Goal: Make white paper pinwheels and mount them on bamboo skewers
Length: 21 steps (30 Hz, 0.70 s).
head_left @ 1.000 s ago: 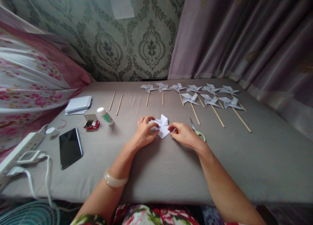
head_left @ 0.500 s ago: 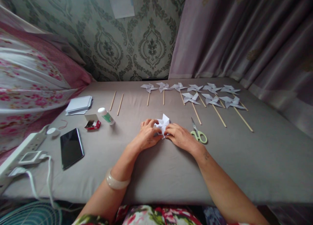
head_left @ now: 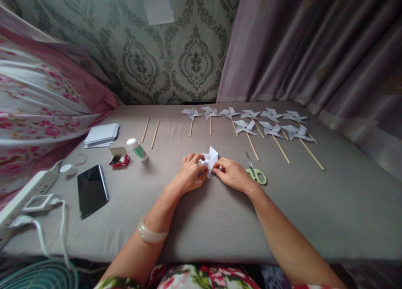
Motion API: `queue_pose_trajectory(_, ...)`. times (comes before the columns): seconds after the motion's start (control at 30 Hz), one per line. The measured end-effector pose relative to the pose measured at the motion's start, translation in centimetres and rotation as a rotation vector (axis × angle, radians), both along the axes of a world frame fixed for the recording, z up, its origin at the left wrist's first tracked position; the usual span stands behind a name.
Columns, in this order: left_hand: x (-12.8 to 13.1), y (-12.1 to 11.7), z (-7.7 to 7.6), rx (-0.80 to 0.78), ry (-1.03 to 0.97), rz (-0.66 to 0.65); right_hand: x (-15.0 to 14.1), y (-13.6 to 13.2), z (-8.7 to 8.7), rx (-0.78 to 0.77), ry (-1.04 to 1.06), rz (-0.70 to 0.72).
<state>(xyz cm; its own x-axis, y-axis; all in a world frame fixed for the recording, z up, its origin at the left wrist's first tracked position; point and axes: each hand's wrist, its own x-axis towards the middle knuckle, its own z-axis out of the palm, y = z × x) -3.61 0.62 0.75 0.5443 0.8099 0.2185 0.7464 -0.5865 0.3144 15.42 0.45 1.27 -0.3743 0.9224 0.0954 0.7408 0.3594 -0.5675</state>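
A white paper pinwheel (head_left: 212, 155) without a stick lies on the table between my hands, partly covered by my fingers. My left hand (head_left: 192, 171) grips its left side, fingers curled over the blades. On the right side, my right hand (head_left: 230, 174) pinches a blade edge between thumb and fingertips. Green-handled scissors (head_left: 257, 175) lie just right of my right hand. A glue stick (head_left: 137, 149) and a small open red box of dark little pieces (head_left: 119, 159) are to the left of my hands.
Several finished pinwheels on sticks (head_left: 271, 130) lie in rows at the back right. Two bare sticks (head_left: 155, 135) and a stack of white paper (head_left: 101, 135) are at the back left. A phone (head_left: 93, 191) and a power strip (head_left: 29, 197) with cables occupy the left side.
My right hand has shifted slightly and its fingers have bent into a pinch at the pinwheel's right edge. My left hand stays on the pinwheel.
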Motion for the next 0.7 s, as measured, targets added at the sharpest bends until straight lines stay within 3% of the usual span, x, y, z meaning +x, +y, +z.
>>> queue_pose_trajectory(0.23, 0.0, 0.2, -0.6, 0.042, 0.014, -0.015, -0.9, 0.3, -0.8, 0.015, 0.044, -0.185)
queue_pose_trajectory(0.7, 0.4, 0.3, -1.1, 0.06, 0.023, 0.055, -1.7, 0.6, -1.5, 0.041, -0.009, -0.261)
